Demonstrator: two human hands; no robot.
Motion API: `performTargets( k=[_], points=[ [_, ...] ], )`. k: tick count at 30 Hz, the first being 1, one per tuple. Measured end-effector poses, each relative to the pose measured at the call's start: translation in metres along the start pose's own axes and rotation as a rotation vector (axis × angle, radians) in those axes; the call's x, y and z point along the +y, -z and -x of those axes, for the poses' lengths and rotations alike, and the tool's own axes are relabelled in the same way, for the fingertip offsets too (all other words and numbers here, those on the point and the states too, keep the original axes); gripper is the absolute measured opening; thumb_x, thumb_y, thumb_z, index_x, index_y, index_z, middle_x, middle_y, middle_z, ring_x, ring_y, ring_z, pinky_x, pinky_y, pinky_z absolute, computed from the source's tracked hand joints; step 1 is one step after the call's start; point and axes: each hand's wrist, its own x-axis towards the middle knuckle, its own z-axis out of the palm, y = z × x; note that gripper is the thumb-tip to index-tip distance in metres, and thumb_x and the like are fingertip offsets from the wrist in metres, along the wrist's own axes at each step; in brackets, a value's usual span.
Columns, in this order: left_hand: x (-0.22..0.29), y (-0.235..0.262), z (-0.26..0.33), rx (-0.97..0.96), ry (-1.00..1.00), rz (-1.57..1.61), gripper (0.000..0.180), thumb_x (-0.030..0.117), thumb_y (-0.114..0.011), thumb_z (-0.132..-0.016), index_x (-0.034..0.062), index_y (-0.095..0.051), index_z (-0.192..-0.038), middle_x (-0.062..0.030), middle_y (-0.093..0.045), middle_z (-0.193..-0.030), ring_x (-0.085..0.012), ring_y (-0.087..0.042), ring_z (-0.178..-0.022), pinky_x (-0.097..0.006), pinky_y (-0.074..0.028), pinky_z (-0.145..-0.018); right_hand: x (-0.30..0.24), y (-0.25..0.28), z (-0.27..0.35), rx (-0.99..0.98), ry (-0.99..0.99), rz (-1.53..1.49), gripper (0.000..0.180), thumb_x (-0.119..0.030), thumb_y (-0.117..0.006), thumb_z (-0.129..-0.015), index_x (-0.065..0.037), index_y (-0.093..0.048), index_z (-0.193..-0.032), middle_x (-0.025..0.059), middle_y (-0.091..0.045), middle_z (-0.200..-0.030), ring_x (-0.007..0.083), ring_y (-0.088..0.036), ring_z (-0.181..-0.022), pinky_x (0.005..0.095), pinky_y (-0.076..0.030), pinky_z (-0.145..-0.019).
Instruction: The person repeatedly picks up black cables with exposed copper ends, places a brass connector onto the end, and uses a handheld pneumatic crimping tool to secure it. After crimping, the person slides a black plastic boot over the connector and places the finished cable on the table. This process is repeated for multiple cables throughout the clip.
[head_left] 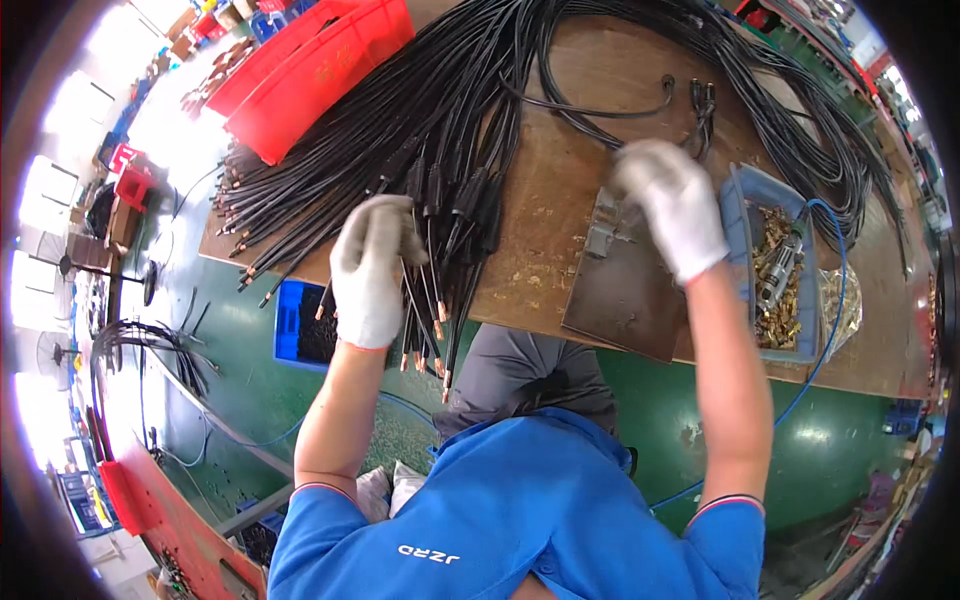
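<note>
On left: gloved left hand [370, 270] closed round black cables [430, 210], ends fanned for picking; gloved right hand [672, 205], blurred, grip indeterminate, over metal fixture [605, 235].

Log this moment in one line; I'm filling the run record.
left hand: gripping black cables | right hand: blurred, above metal fixture | blue tray: brass fittings

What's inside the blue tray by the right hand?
The blue tray holds a heap of small brass fittings with a metal hand tool lying on top. Whatever lies beneath the heap is covered.
</note>
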Motion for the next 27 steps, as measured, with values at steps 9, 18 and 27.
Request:
performTargets(
  k=[9, 18, 27],
  points=[
    [-0.024, 0.024, 0.0, 0.022, 0.031, -0.03, 0.027, 0.022, -0.06, -0.114, -0.0017, -0.071, -0.121, -0.0018, -0.068, -0.089, -0.0088, -0.06, -0.073, -0.025, -0.05, -0.067, -0.035, -0.146, 0.028, -0.541, 0.468, 0.555, 0.028, -0.027, -0.066, -0.097, -0.015, -0.068, -0.121, 0.019, -0.076, -0.083, 0.0412, -0.076, -0.08, 0.0552, -0.06, -0.072],
    [-0.015, 0.033, 0.012, -0.058, 0.006, -0.215, 0.02, 0.012, -0.062, -0.109, -0.0024, -0.072, -0.118, -0.0036, -0.07, -0.098, -0.0087, -0.063, -0.081, -0.027, -0.055, -0.073, -0.035, -0.163, 0.043, -0.465, 0.082, 0.453, 0.028, -0.038, -0.07, -0.097, -0.012, -0.067, -0.107, 0.0183, -0.076, -0.086, 0.0424, -0.076, -0.086, 0.0524, -0.06, -0.077],
    [0.008, -0.044, -0.04, -0.699, -0.983, -0.836, 0.069, -0.001, -0.072, -0.073, -0.0008, -0.061, -0.141, -0.0203, -0.067, -0.138, -0.0412, -0.062, -0.135, -0.054, -0.047, -0.119, -0.041, -0.089, 0.031, -0.489, -0.062, 0.225, 0.052, -0.025, -0.076, -0.091, 0.006, -0.052, -0.124, 0.0314, -0.073, -0.103, 0.0492, -0.073, -0.101, 0.0532, -0.058, -0.089]
  ],
)
